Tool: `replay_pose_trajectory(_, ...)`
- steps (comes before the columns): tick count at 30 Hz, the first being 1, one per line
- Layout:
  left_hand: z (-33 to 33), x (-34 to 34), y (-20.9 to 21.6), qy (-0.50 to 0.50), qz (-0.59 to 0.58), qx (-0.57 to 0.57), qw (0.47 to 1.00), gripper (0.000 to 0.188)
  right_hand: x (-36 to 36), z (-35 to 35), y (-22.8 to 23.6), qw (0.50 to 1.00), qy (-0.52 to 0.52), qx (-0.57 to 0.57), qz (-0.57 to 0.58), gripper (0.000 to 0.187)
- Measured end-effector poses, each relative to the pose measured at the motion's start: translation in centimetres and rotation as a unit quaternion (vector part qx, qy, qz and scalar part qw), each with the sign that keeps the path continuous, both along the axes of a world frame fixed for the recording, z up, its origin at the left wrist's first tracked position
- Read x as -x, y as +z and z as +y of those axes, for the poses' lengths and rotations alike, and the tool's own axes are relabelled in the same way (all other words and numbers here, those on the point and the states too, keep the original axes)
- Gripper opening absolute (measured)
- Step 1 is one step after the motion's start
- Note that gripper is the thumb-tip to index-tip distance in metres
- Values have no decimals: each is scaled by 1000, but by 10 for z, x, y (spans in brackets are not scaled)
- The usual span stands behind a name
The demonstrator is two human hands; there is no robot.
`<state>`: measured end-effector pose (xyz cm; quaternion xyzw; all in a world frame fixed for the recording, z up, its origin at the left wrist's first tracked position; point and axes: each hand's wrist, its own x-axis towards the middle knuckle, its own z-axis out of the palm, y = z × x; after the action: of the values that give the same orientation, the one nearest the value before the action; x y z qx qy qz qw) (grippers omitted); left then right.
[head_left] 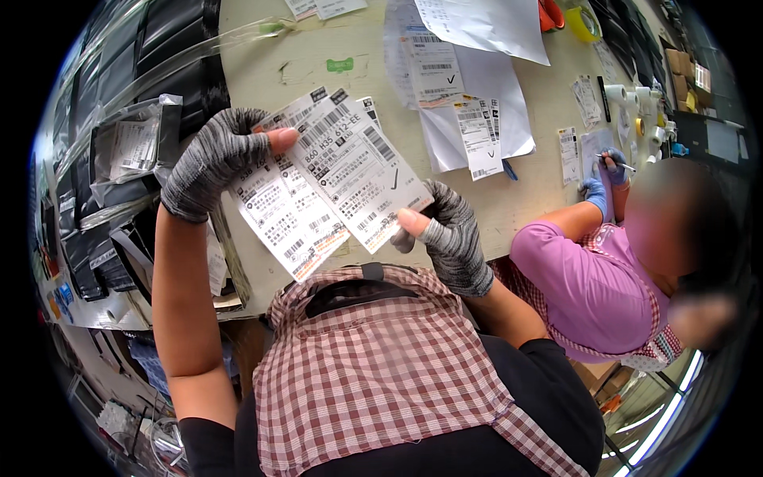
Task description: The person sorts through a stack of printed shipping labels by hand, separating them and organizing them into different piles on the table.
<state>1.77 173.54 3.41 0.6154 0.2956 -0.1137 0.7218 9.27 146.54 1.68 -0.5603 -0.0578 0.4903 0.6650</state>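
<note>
Several printed shipping labels (pixel 354 171) are fanned out between my hands above the table, their printed faces up. My left hand (pixel 218 163), in a grey fingerless glove, pinches them at the upper left with the thumb on top. At the lower right corner of the top label, my right hand (pixel 449 238), gloved the same way, grips the edge between thumb and fingers. A handwritten check mark shows on the top label. The labels underneath are partly covered.
White paper sheets and loose labels (pixel 479 139) lie on the table (pixel 318 48) ahead. Black plastic-wrapped packages (pixel 135 147) crowd the left side. Yellow tape (pixel 582 24) sits at the far right. On the right, a co-worker (pixel 596 286) in blue gloves writes with a pen.
</note>
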Motion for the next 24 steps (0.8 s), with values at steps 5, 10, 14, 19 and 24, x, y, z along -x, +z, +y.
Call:
replay_pose_trajectory(5, 3, -2, -2, 0, 12, -16, 1000, 26, 7, -2, 2, 999, 13, 9, 36, 27)
replay_pose_trajectory(10, 2, -4, -2, 3, -3, -5, 1000, 25, 8, 0, 5, 999, 0, 16, 41, 24)
replay_pose_trajectory(14, 2, -3, -3, 4, 10, -31, 999, 25, 8, 0, 4, 999, 8, 6, 39, 22)
replay_pose_trajectory(19, 1, -4, 1, 13, 3, -40, 999, 28, 8, 0, 3, 1000, 9, 2, 28, 20)
replay_pose_trajectory(24, 6, 0, -6, 0, -14, -47, 999, 34, 8, -1, 2, 1000, 10, -6, 19, 19)
